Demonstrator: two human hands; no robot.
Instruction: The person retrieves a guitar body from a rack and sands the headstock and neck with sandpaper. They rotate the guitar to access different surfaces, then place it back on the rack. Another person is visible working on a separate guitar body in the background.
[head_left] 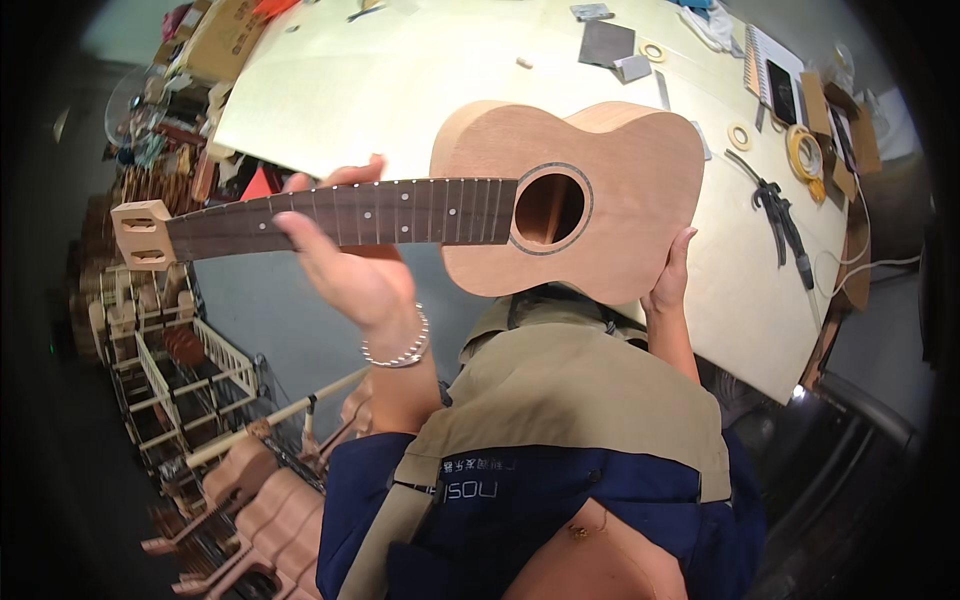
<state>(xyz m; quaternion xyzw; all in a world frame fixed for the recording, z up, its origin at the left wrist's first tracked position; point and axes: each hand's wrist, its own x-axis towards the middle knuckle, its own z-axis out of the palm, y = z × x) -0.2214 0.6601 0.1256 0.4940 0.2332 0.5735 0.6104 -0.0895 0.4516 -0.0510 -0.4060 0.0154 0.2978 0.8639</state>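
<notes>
One bare-wood ukulele (470,205) is held over the edge of the table (760,320), right hand (670,278) clamped on the body (640,170), left hand (365,285) around the neck (388,210) (tightness can't be told), frets looking sorted, bridge, tuners and strings apparently left to be fitted.

A small guitar (640,160) of bare, pale brown wood was oriented from left to right, soundboard upward. The waisted body (655,215), at right, overlapped the near edge of the desk (765,325), a strip of side wall (478,112) showing along its far edge. A dark ring (591,208) encircled the round sound hole (535,205). The dark, fretted fingerboard (425,215), dotted with pale inlays, extended left toward a two-slotted headstock (145,240).
</notes>
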